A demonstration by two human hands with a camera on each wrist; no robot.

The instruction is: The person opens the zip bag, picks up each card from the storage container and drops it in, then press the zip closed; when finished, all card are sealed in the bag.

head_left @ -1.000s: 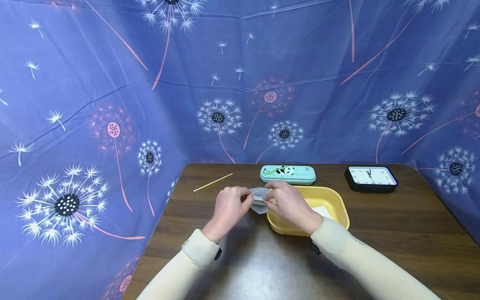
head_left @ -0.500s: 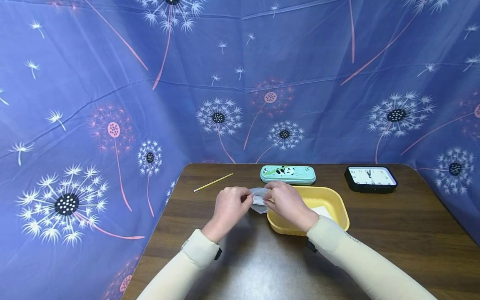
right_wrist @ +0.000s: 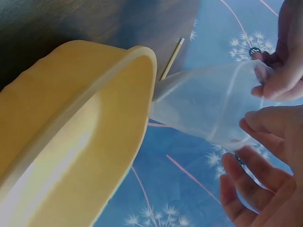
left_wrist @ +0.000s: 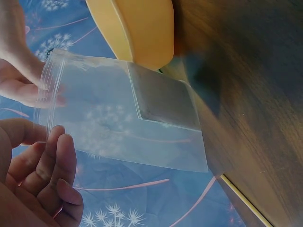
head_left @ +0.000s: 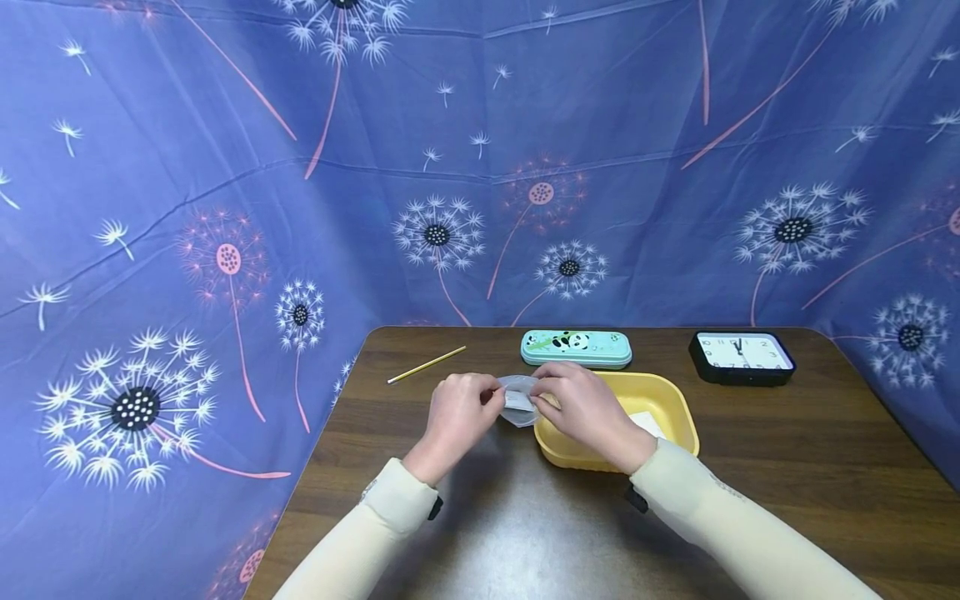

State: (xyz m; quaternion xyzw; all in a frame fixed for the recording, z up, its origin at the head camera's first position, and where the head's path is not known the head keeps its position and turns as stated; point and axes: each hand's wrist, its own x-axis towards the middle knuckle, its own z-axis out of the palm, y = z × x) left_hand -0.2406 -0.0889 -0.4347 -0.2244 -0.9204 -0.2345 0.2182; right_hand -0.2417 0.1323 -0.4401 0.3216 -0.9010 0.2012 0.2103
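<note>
A clear zip bag (left_wrist: 102, 111) hangs between my two hands, its zip edge toward me. Inside it, in the corner far from the zip, lies a flat grey square (left_wrist: 165, 97). My left hand (head_left: 459, 415) pinches one end of the zip edge between thumb and index finger, the other fingers curled loosely. At the other end of that edge, my right hand (head_left: 581, 410) holds the bag with thumb and fingertips, over the left rim of a yellow basin (head_left: 678, 408). In the right wrist view the mouth of the bag (right_wrist: 203, 101) looks bowed apart.
White paper (head_left: 647, 422) lies in the basin. Behind it are a mint panda pencil case (head_left: 576, 350) and, farther right, a black-framed clock (head_left: 742, 358). A yellow pencil (head_left: 426, 365) lies at the back left of the wooden table (head_left: 360, 433). Blue dandelion cloth hangs around it.
The right hand shifts slightly along the bag's zip edge, its wrist moving a little left and then right. The left hand stays in place with its pinch. Nothing else moves.
</note>
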